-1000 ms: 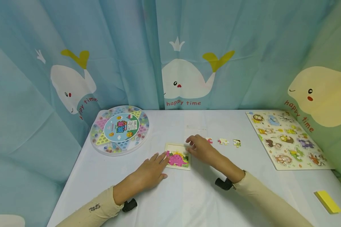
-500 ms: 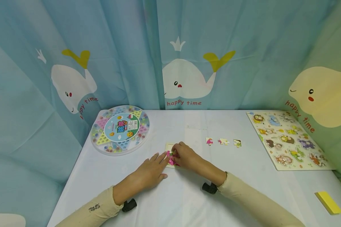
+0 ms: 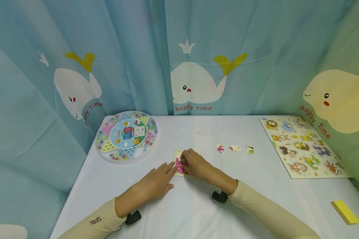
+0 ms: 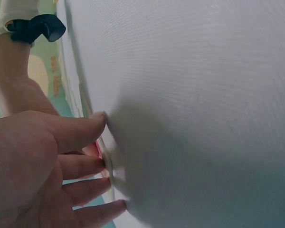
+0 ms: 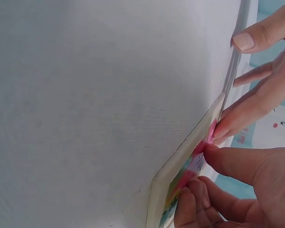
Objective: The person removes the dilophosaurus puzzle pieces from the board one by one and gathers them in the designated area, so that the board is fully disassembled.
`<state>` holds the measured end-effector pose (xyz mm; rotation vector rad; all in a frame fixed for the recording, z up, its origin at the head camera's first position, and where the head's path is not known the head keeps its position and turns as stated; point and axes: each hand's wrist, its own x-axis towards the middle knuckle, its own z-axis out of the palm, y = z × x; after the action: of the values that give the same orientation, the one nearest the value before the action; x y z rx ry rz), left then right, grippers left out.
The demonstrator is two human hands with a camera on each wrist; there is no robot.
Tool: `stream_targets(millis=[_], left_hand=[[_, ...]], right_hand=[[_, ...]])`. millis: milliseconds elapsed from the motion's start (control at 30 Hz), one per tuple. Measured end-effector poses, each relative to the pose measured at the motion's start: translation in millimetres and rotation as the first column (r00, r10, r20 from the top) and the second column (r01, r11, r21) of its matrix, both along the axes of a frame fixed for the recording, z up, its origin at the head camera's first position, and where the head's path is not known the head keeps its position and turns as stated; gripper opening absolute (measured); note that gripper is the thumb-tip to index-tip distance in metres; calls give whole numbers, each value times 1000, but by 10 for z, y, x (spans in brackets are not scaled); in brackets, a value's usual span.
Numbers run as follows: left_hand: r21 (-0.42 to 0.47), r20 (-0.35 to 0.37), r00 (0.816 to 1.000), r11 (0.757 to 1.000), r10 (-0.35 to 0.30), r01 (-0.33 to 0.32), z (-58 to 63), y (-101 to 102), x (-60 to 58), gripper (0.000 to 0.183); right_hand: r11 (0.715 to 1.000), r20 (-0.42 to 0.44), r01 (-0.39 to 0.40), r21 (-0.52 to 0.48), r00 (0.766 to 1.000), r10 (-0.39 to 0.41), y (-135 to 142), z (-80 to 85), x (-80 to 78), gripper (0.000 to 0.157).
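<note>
A small jigsaw puzzle tray [image 3: 178,153] with a pale frame and a pink dinosaur picture lies on the white table; much of it is hidden under the right hand. My left hand [image 3: 157,182] lies flat with fingers extended, fingertips at the tray's left edge. From above, my right hand [image 3: 195,165] reaches in with thumb and fingers bent together, pinching a pink puzzle piece [image 3: 178,162] at the picture's left part. In the right wrist view, the right hand [image 5: 237,187] has its thumb and fingertips on the picture inside the tray's frame [image 5: 154,190].
Three loose puzzle pieces, a pink one [image 3: 220,148], a pale one [image 3: 235,149] and a green one [image 3: 249,150], lie right of the tray. A round marble board game [image 3: 126,137] sits back left, an animal peg board [image 3: 305,146] at right, a yellow block [image 3: 345,212] front right.
My right hand has moved left and down from beside the tray onto its left part, uncovering the pink loose piece. My left hand has shifted only slightly.
</note>
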<state>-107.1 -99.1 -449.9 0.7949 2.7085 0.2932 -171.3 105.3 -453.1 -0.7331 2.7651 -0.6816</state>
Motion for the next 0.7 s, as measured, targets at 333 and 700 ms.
stream_targets(millis=[333,700], left_hand=[[8,12,1000,1000,-9,9,56,-6,-6,61],[0,2,1000,1000,-16,16,44,-6,-9,62]], right_hand=[[998,-34,-24,-59,999,22,25,-20,-19,28],[987,-8,-19,-162,1000,18,58,-42,-41,15]])
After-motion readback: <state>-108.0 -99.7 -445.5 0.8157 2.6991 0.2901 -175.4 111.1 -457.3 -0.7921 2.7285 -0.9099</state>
